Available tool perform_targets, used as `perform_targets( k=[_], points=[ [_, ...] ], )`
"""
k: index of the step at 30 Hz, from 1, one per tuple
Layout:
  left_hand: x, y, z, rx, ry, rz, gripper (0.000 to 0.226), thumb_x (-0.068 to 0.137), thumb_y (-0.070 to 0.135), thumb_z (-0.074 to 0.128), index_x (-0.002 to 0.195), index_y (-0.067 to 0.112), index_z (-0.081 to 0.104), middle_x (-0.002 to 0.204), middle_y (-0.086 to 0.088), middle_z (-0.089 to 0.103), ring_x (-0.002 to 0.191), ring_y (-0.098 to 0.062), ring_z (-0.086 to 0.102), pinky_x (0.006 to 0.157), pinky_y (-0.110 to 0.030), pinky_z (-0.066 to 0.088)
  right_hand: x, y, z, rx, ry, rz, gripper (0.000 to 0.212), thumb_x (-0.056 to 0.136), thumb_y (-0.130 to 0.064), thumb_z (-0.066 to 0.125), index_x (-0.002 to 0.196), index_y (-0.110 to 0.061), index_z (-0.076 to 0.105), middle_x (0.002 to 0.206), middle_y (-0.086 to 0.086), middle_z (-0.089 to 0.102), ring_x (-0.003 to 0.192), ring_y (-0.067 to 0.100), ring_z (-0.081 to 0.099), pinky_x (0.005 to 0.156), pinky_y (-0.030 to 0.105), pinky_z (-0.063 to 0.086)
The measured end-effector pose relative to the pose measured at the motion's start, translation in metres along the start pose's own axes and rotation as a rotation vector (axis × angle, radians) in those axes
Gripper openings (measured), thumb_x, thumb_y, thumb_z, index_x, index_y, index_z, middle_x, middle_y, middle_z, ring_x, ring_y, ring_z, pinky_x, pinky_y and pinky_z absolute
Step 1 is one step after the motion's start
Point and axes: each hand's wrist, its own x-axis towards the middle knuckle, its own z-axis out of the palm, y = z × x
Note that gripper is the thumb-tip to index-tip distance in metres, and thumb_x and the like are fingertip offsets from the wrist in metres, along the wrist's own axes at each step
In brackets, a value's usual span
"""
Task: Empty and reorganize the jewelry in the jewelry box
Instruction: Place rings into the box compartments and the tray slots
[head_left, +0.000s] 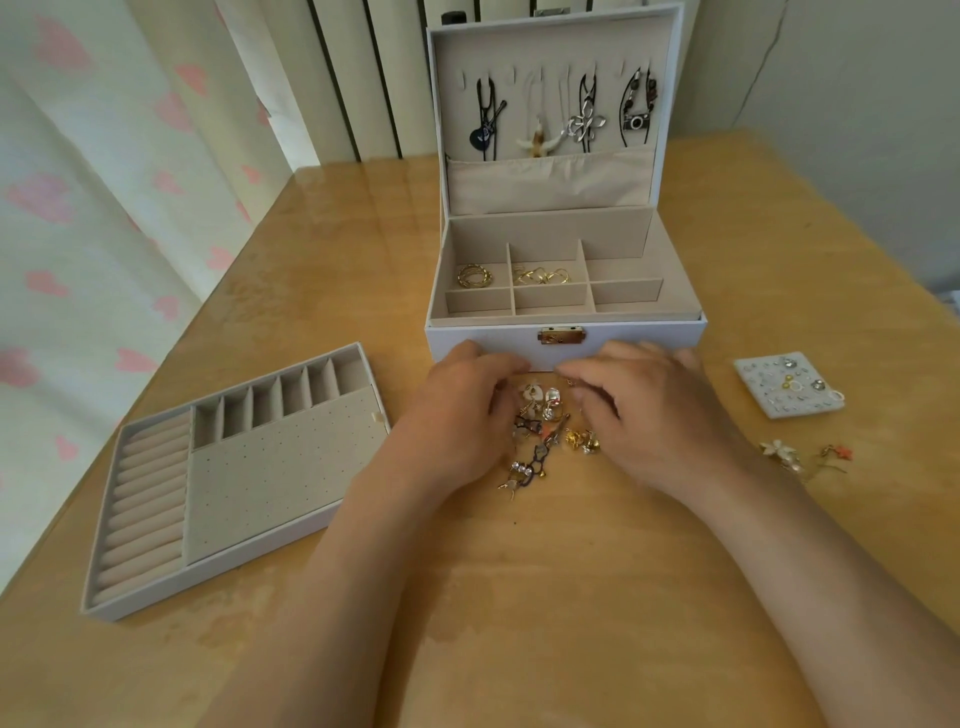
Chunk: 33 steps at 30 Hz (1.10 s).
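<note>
Head view: white rectangular jewelry box (563, 338) stands open at the far middle of the wooden table (519, 597), with gold rings (474, 275) in its rear compartments. A heap of mixed gold and silver jewelry (545, 431) lies just before its front wall. Left hand (457, 410) and right hand (654, 410) flank the heap, fingers curled over it; cannot tell whether either pinches a piece. A beige-lined white tray (270, 467) lies to the left.

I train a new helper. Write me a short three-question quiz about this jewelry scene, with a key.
1. True or false: the removed tray lies on the table, left of the jewelry box.
2. How many box compartments visibly hold gold jewelry?
3. The loose jewelry pile lies: A) in the tray; B) between the left hand and right hand; C) inside the box.
Key: 1 true; 2 two; 3 B.
</note>
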Motion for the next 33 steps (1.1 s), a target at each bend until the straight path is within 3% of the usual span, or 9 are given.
perform_targets(
  k=[2, 3, 7, 11, 14, 16, 20, 24, 33],
  points=[
    [0.001, -0.002, 0.004, 0.059, -0.042, 0.036, 0.041, 0.097, 0.017, 0.052, 0.133, 0.033, 0.062, 0.11, -0.006, 0.055, 0.106, -0.027, 0.054, 0.093, -0.036, 0.046, 0.0, -0.004, 0.004, -0.033, -0.058, -0.031, 0.037, 0.092, -0.035, 0.045, 0.12, -0.036, 0.068, 0.096, -0.01, 0.064, 0.095, 0.025, 0.058, 0.082, 0.043, 0.038],
    [0.001, -0.002, 0.005, 0.066, -0.044, 0.042, 0.041, 0.097, 0.016, 0.051, 0.131, 0.035, 0.063, 0.107, -0.006, 0.054, 0.106, -0.028, 0.053, 0.092, -0.039, 0.047, 0.0, -0.005, 0.005, -0.044, -0.084, -0.036, 0.038, 0.093, -0.036, 0.044, 0.122, -0.037, 0.068, 0.097, -0.011, 0.063, 0.096, 0.024, 0.056, 0.082, 0.043, 0.038],
    [0.001, -0.001, 0.001, 0.061, -0.032, -0.001, 0.03, 0.098, 0.018, 0.053, 0.121, 0.026, 0.069, 0.11, -0.005, 0.054, 0.102, -0.024, 0.055, 0.089, -0.034, 0.047, 0.0, -0.003, -0.002, -0.022, -0.123, -0.015, 0.024, 0.093, -0.032, 0.058, 0.115, -0.035, 0.068, 0.104, -0.012, 0.063, 0.105, 0.019, 0.054, 0.092, 0.043, 0.036],
    [0.0, 0.0, -0.002, 0.046, -0.027, -0.012, 0.02, 0.095, 0.018, 0.058, 0.111, 0.022, 0.069, 0.109, -0.001, 0.053, 0.095, -0.018, 0.056, 0.082, -0.025, 0.045, 0.0, -0.002, -0.006, 0.004, -0.141, 0.005, 0.012, 0.082, -0.038, 0.067, 0.09, -0.031, 0.063, 0.092, -0.014, 0.059, 0.098, 0.016, 0.053, 0.093, 0.04, 0.036],
    [-0.001, 0.001, -0.003, 0.046, -0.033, -0.013, 0.019, 0.093, 0.018, 0.059, 0.11, 0.023, 0.068, 0.108, 0.002, 0.052, 0.092, -0.014, 0.054, 0.074, -0.019, 0.038, 0.0, -0.002, -0.01, 0.038, -0.141, 0.021, 0.018, 0.073, -0.046, 0.061, 0.079, -0.029, 0.061, 0.083, -0.014, 0.056, 0.088, 0.014, 0.051, 0.088, 0.038, 0.04],
    [-0.002, 0.001, -0.003, 0.047, -0.044, 0.012, 0.026, 0.093, 0.016, 0.059, 0.117, 0.024, 0.067, 0.11, 0.0, 0.053, 0.095, -0.016, 0.054, 0.08, -0.023, 0.042, 0.0, -0.004, -0.011, 0.078, -0.121, 0.031, 0.013, 0.075, -0.04, 0.058, 0.075, -0.027, 0.061, 0.08, -0.012, 0.056, 0.084, 0.013, 0.051, 0.086, 0.037, 0.042],
    [-0.001, 0.0, -0.001, 0.09, -0.074, 0.049, 0.035, 0.097, 0.017, 0.057, 0.127, 0.032, 0.066, 0.109, -0.003, 0.051, 0.103, -0.022, 0.051, 0.081, -0.027, 0.04, 0.0, -0.003, -0.011, 0.154, -0.022, 0.044, 0.007, 0.079, -0.028, 0.059, 0.078, -0.024, 0.065, 0.079, -0.011, 0.06, 0.079, 0.013, 0.057, 0.083, 0.043, 0.049],
    [-0.001, -0.001, 0.001, 0.051, -0.038, 0.069, 0.021, 0.094, 0.022, 0.065, 0.113, 0.028, 0.071, 0.104, -0.001, 0.051, 0.098, -0.024, 0.053, 0.084, -0.033, 0.046, 0.0, -0.002, -0.011, 0.195, 0.061, 0.029, 0.019, 0.076, -0.029, 0.054, 0.084, -0.02, 0.069, 0.081, -0.011, 0.063, 0.08, 0.014, 0.061, 0.082, 0.047, 0.052],
    [-0.002, 0.0, 0.0, -0.013, 0.042, 0.066, 0.002, 0.091, 0.014, 0.066, 0.09, 0.016, 0.067, 0.095, 0.004, 0.063, 0.093, -0.016, 0.058, 0.083, -0.031, 0.047, -0.001, 0.001, -0.013, 0.203, 0.166, -0.02, 0.009, 0.08, -0.009, 0.066, 0.084, -0.015, 0.071, 0.08, -0.006, 0.065, 0.078, 0.017, 0.062, 0.078, 0.046, 0.053]
  ],
)
